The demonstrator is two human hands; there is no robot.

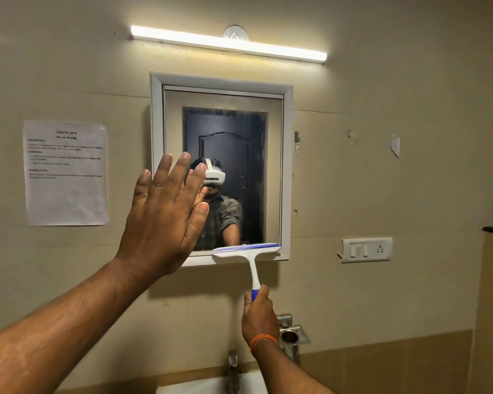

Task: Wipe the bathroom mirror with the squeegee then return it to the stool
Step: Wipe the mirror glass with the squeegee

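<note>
The white-framed bathroom mirror (287, 166) hangs on the beige wall at centre. My right hand (259, 317) grips the blue end of the white squeegee (252, 263). Its blade lies level along the mirror's bottom edge, on the right half. My left hand (165, 220) is raised flat, fingers spread, over the mirror's lower left corner; whether it touches the glass I cannot tell. The glass shows streaks and droplets on its right side. No stool is in view.
A lit tube light (228, 42) runs above the mirror. A printed sheet (66, 173) is taped to the wall at left. A switch plate (366, 249) sits at right, a metal cup holder (292, 336) below it, and a tap (233, 365) over a white basin (205, 385).
</note>
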